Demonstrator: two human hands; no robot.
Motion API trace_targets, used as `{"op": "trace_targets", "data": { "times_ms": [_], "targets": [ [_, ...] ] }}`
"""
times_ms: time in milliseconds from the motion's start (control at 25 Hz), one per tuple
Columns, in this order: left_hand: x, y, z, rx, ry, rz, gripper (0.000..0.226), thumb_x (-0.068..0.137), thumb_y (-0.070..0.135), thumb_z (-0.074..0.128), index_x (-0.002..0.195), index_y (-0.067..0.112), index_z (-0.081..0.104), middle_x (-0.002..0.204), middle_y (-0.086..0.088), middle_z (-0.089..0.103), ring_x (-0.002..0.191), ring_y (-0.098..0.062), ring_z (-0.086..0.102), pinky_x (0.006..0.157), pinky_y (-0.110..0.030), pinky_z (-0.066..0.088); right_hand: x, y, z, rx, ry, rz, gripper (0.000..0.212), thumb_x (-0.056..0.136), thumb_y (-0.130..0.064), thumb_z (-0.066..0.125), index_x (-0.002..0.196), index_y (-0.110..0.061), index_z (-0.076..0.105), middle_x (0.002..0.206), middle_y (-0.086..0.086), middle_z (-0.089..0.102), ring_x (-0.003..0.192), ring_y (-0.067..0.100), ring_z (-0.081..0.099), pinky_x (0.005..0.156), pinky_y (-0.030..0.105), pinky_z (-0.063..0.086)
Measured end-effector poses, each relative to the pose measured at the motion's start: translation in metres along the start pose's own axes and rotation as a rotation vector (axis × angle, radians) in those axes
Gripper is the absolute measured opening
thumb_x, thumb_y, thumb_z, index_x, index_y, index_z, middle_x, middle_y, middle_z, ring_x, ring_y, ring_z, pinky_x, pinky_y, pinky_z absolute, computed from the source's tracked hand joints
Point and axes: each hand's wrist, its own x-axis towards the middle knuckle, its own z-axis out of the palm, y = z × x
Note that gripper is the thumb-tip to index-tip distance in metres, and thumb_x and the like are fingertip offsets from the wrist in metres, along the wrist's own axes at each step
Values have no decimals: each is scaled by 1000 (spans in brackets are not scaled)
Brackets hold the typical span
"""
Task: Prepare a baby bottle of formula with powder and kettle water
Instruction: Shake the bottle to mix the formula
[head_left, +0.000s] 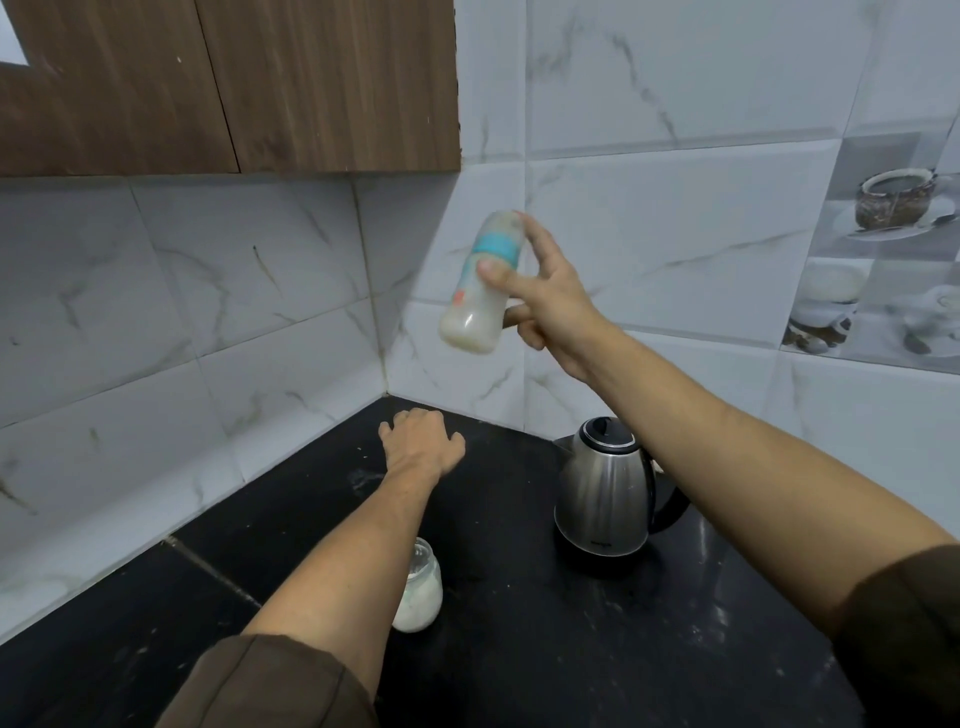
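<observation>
Right hand (550, 306) is up in the air in front of the corner of the wall. It's got the baby bottle (480, 291) gripped with the thumb across the front, the index finger stretched up along the top end, and the other fingers curled behind. The bottle is tilted, top leaning a bit to the right, and it looks blurry. It has a teal band near the top and milky white liquid pooled in the lower end. It's well above the tabletop (519, 649), not touching anything but the hand.

Left hand (421, 441) is down on the black tabletop near the back corner, palm down, fingers loosely bent, holding nothing.

A small glass jar (421, 592) with white powder inside stands just beside the left forearm, more toward the front and partly hidden by the arm. I can't tell if it has a lid on. A stainless steel kettle (602, 499) with a black lid and handle stands toward the right side near the back wall, under the right forearm.

Both arms have dark brown sleeves (904, 639) pushed up. The walls are white marble-look tiles (675, 208), with a coffee-themed picture tile (883, 249) on the right and a wooden cabinet (208, 83) up on the left.
</observation>
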Motion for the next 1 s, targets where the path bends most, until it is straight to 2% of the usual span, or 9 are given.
{"op": "trace_targets", "data": {
  "times_ms": [80, 240, 320, 440, 480, 600, 680, 840, 1000],
  "targets": [
    [0, 2, -1, 1, 5, 7, 48, 97, 47, 56, 131, 15, 68, 132, -9, 64, 130, -30, 54, 116, -53, 36, -3, 6, 0, -59, -61, -47, 79, 94, -30, 79, 156, -43, 33, 117, 11, 73, 67, 23, 73, 36, 21, 32],
    [-2, -3, -1, 5, 13, -7, 48, 97, 46, 55, 131, 15, 68, 135, -9, 64, 131, -30, 52, 116, -53, 36, 16, -2, -8, 335, 447, -6, 80, 96, -37, 76, 159, -42, 26, 137, 10, 62, 80, 29, 81, 36, 22, 25],
    [-3, -5, 0, 3, 6, -17, 49, 97, 46, 55, 133, 15, 67, 136, -9, 63, 131, -30, 52, 117, -53, 35, 14, 1, -11, 274, 390, 16, 81, 96, -36, 76, 159, -41, 25, 131, 8, 66, 77, 28, 80, 35, 23, 24],
    [-2, -2, 0, -9, -4, -9, 49, 97, 46, 56, 134, 16, 66, 136, -9, 63, 133, -30, 52, 118, -54, 35, -2, 13, -4, -35, 61, -37, 81, 92, -35, 80, 157, -45, 32, 116, 11, 74, 67, 19, 74, 38, 23, 32],
    [-2, 0, 0, -8, -4, -6, 49, 97, 46, 56, 134, 16, 66, 136, -9, 63, 132, -30, 52, 118, -54, 35, -1, 15, -4, -43, 64, -72, 81, 92, -34, 80, 157, -45, 33, 117, 11, 74, 67, 18, 74, 39, 23, 34],
    [0, 1, -2, 6, 12, -4, 49, 96, 46, 54, 133, 15, 67, 136, -9, 63, 132, -30, 52, 117, -53, 36, 13, 5, -8, 256, 431, -35, 80, 95, -37, 77, 158, -43, 28, 133, 8, 65, 79, 26, 81, 39, 24, 30],
    [1, -1, -3, 16, 15, -15, 50, 96, 46, 54, 132, 15, 67, 135, -9, 63, 131, -30, 52, 116, -52, 36, 22, 3, -11, 388, 532, 21, 79, 95, -38, 76, 157, -41, 27, 138, 7, 60, 79, 28, 81, 38, 23, 26],
    [4, 0, -2, 15, 2, -14, 49, 96, 47, 55, 132, 16, 67, 135, -9, 63, 132, -30, 52, 116, -53, 37, 13, 16, -6, 227, 156, 91, 66, 91, -38, 78, 149, -30, 46, 121, 13, 70, 66, 25, 74, 31, 21, 26],
    [6, -1, -2, 23, 16, -12, 48, 97, 48, 55, 129, 16, 68, 133, -8, 64, 131, -29, 53, 116, -52, 37, 15, 8, -6, 501, 240, 311, 40, 95, -43, 72, 125, -19, 61, 116, 15, 73, 74, 27, 79, 31, 16, 25]
  ]
}}
